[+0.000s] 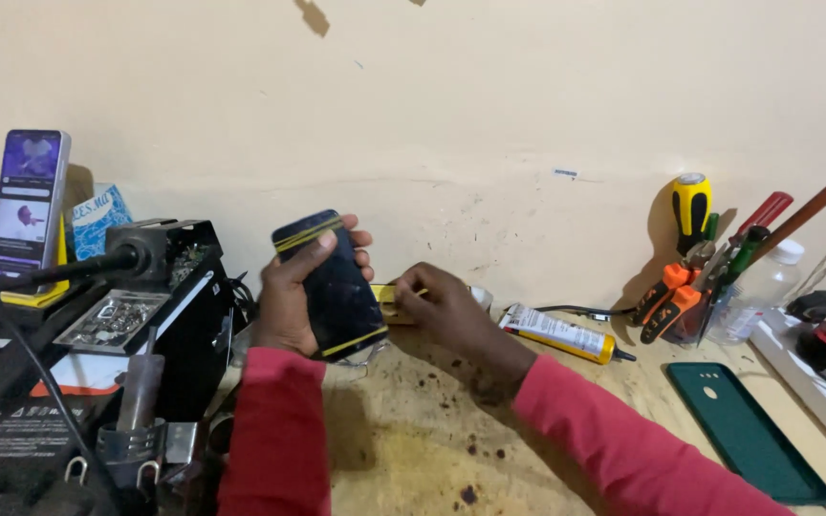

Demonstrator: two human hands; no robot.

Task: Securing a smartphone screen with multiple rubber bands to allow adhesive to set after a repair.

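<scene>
Nearest the camera: red sleeves over a stained wooden bench. A green phone case lies flat, front right. A black equipment box sits front left.

Left hand wraps a dark phone, fingers curled round its far edge and thumb on the glass, phone held up off the bench, tilted, yellow bands across top and bottom.

Right hand is just beside the phone's right edge, fingertips pinched narrow on a yellow strip. Can't tell whether that strip is joined to the phone.

Behind: a glue tube lies on the bench. A jar of tools stands far right by the wall. Far left, a lit phone stands upright on a yellow stand.
</scene>
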